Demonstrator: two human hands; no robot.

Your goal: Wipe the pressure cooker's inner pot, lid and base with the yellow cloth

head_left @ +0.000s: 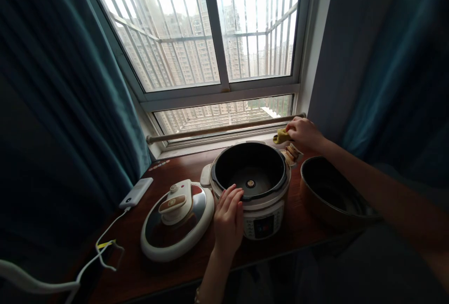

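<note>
A white electric pressure cooker (264, 210) stands open on the dark wooden sill, its inside black and bare. My left hand (228, 220) rests against the cooker's front left side, fingers curled over the rim. My right hand (304, 134) is behind the cooker at its far right and pinches a small yellow cloth (280, 136). The cooker's lid (177, 217) lies flat to the left of the cooker. The removed dark inner pot (331, 191) sits to the right.
A white power bank (136, 192) with a white cable (105, 238) lies at the left end of the wooden sill (168, 276). A wooden rod (217, 130) runs along the barred window. Teal curtains hang on both sides.
</note>
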